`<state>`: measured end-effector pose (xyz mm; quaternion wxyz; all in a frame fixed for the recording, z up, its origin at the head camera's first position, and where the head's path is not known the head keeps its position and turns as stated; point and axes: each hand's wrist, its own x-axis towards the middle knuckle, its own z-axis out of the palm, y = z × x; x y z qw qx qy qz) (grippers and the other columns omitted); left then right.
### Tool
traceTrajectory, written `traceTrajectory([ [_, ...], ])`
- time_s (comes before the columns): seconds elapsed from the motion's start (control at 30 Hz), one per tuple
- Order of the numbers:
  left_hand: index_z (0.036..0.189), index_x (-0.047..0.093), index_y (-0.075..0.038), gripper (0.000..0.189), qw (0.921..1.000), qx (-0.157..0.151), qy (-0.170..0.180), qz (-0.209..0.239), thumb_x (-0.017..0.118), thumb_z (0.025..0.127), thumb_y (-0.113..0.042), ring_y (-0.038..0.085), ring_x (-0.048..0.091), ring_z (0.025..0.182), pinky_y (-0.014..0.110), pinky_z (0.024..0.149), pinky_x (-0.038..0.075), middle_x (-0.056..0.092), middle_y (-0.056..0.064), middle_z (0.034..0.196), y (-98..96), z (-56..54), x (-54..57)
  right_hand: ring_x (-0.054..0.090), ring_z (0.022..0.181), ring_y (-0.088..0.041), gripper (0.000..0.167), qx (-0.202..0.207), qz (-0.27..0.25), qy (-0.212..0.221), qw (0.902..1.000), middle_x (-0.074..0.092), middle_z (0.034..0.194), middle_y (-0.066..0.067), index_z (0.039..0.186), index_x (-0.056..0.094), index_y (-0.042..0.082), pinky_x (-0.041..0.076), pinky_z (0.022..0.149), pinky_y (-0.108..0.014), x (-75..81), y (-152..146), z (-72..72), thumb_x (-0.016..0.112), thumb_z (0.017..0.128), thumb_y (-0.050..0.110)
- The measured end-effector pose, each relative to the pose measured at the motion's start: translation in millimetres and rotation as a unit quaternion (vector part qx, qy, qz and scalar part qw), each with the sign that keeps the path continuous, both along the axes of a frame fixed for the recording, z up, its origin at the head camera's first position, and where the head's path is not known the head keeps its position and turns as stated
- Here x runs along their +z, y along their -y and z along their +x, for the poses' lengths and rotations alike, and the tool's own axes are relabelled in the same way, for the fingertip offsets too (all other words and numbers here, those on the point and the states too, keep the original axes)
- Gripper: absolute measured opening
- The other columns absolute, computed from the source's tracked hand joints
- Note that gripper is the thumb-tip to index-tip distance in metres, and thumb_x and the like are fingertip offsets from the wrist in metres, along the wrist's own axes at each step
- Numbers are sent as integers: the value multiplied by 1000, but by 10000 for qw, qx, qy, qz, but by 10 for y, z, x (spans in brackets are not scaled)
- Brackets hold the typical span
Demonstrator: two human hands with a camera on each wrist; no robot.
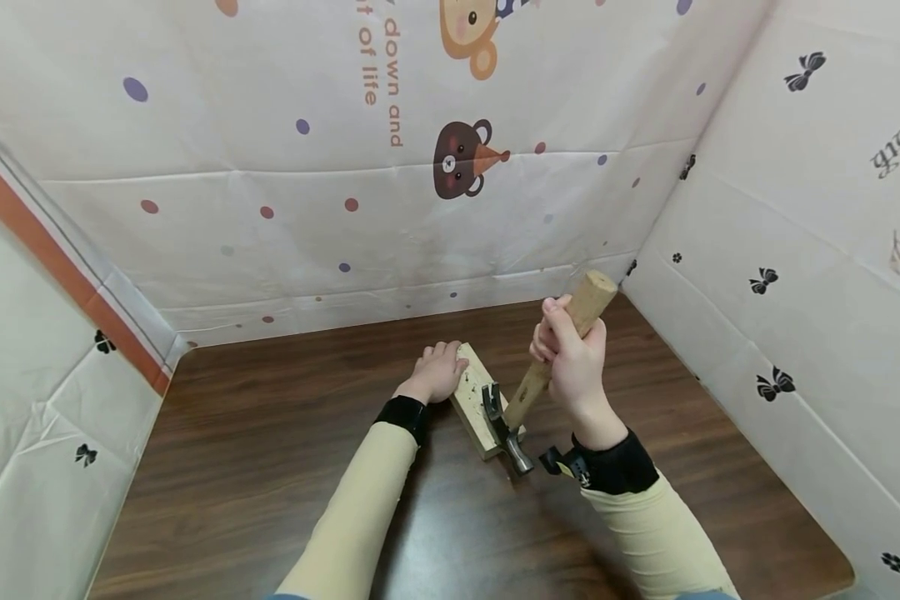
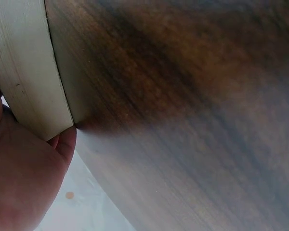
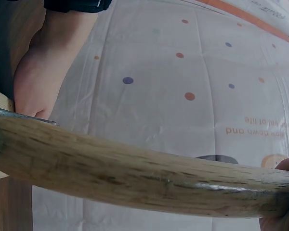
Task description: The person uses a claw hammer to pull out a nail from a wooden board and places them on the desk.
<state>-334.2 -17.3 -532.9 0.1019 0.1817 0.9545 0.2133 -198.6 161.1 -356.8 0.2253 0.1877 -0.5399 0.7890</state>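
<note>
A pale wooden block (image 1: 470, 388) with dark marks on its top lies on the dark wood table (image 1: 270, 433). My left hand (image 1: 437, 372) grips its far end; the left wrist view shows fingers round the block's end (image 2: 31, 72). In my right hand (image 1: 579, 371) is a claw hammer (image 1: 528, 393), held by its wooden handle, which slants up to the right. The hammer's dark metal head is over the block's near end, claw toward the far side and striking face toward me. The handle (image 3: 135, 168) crosses the right wrist view, partly hiding the block.
A white printed sheet (image 1: 217, 225) rises behind the table, with more sheeting (image 1: 727, 333) along the right side and at the left. Both wrists wear black bands; a small device (image 1: 566, 465) sticks out from the right one.
</note>
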Motion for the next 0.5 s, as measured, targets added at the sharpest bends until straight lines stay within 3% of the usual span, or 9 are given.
traceTrajectory([
  [0.27,166,35,-12,57,9999,18,46,106,36,117,-42,38,35,149,53,121,31,40,17,164,-2,15,2,21,41,-12,34,299,-216,-710,9968,27,54,0,78,42,9,21,40,-31,-56,-107,151,51,110,7],
  [0.5,167,34,-11,58,9999,6,63,126,36,117,-41,38,35,148,54,121,31,39,18,164,3,3,13,23,41,-10,29,725,-576,-1486,9846,27,55,1,80,44,4,21,39,-29,-85,-137,317,43,108,-4],
])
